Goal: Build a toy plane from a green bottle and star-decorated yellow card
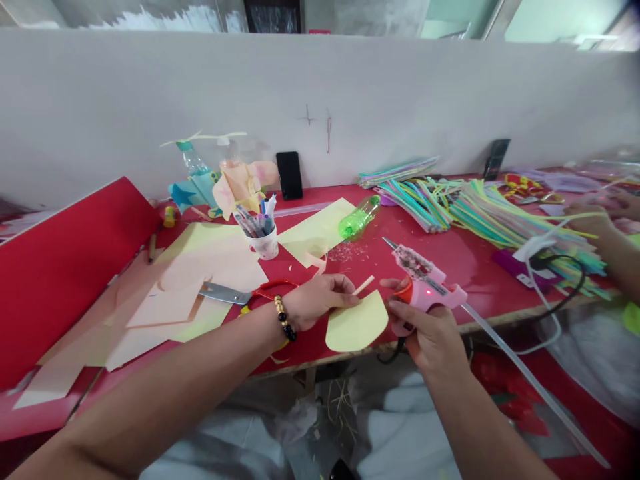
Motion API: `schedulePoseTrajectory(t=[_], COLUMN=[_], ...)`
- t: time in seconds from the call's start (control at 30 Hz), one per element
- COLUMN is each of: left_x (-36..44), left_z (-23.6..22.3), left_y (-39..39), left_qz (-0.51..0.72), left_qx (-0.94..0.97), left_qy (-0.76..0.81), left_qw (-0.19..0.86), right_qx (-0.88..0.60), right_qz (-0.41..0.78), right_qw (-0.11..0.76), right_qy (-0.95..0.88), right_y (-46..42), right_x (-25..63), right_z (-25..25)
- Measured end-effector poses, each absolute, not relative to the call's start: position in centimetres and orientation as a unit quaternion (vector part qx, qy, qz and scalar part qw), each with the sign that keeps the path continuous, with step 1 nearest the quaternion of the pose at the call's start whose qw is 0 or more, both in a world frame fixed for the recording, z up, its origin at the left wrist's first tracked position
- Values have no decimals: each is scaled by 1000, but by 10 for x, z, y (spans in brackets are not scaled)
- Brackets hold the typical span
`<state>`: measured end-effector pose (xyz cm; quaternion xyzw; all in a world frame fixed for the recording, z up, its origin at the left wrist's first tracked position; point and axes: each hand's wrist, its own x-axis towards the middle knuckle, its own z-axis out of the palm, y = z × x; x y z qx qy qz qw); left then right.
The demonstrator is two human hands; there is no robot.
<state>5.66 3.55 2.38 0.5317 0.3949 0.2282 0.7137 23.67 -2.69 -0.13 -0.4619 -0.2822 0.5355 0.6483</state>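
Note:
My left hand [320, 298], with a beaded bracelet on its wrist, pinches a rounded piece of pale yellow paper [356, 325] and a thin stick [363, 285] over the front edge of the red table [465, 257]. My right hand [425, 330] is wrapped round the grip of a pink hot glue gun [425, 280]. A red light glows on the gun and its nozzle points away, up and to the left. A clear glue stick [525, 377] juts out of its back toward the lower right.
Red-handled scissors [245, 293] lie on yellow and peach paper sheets [200, 280] to the left. A white cup of pens [263, 237], a green bottle [357, 219], bottle crafts, a black phone and heaps of coloured straws [480, 210] are behind. Another person's hands [605, 220] work at right.

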Motion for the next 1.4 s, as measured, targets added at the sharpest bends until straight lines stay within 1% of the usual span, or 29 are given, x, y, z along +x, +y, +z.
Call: schedulePoseTrajectory(t=[0.13, 0.23, 0.37, 0.47, 0.67, 0.77, 0.9, 1.07, 1.2, 1.4], left_x=[60, 62, 63, 61, 64, 70, 81, 95, 96, 85], left_z=[22, 21, 21, 18, 12, 12, 9, 7, 7, 8], left_y=[32, 30, 22, 14, -7, -19, -36, -42, -30, -20], left_qz=[234, 252, 302, 356, 443, 482, 522, 555, 581, 576], left_qx=[457, 418, 379, 351, 286, 245, 236, 267, 245, 212], left_qy=[396, 398, 393, 376, 344, 345, 365, 376, 356, 369], left_qw=[761, 777, 781, 780, 777, 767, 734, 692, 689, 698], right_qx=[-441, -451, -484, -478, -443, -456, -465, -463, -458, -459], right_qz=[551, 529, 473, 451, 466, 448, 436, 468, 490, 470], right_qw=[632, 635, 687, 725, 752, 758, 762, 744, 731, 735], right_qy=[-320, -336, -264, -207, -148, -128, -112, -113, -128, -169], right_y=[-29, -29, -25, -21, -15, -14, -13, -15, -19, -21], right_x=[227, 225, 229, 232, 232, 230, 227, 220, 212, 212], right_z=[5, 5, 4, 4, 5, 7, 9, 9, 8, 3])
